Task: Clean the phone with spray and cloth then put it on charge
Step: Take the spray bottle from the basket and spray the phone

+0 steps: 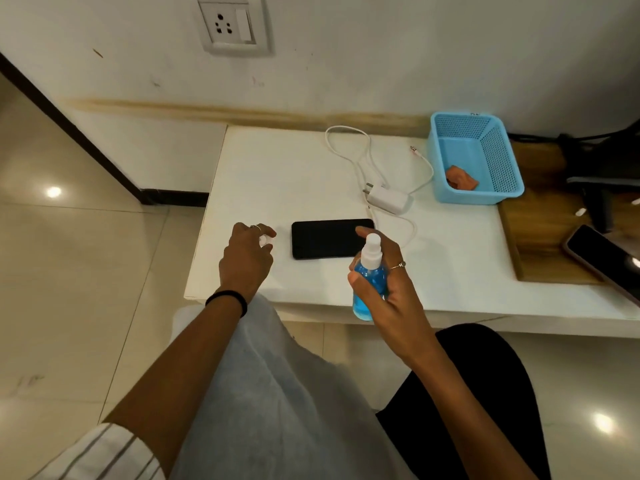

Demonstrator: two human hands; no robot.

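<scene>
Flat black glass-fronted phone (331, 238) lies between both hands; right hand (388, 271) grips the light, slick blue spray bottle (369, 289) mid-body, left hand (246, 261) pinches its small clear cap (266, 240).

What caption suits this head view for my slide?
Right hand aims blue spray bottle at black phone; left hand holds its cap.

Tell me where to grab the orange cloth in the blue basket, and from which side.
Probably from straight above. The orange cloth lies crumpled on the floor of the blue basket, in its near corner, and the mesh walls block any sideways approach. Pinch a raised fold near the cloth's middle; the edges by the near wall leave fingers little room.
</scene>
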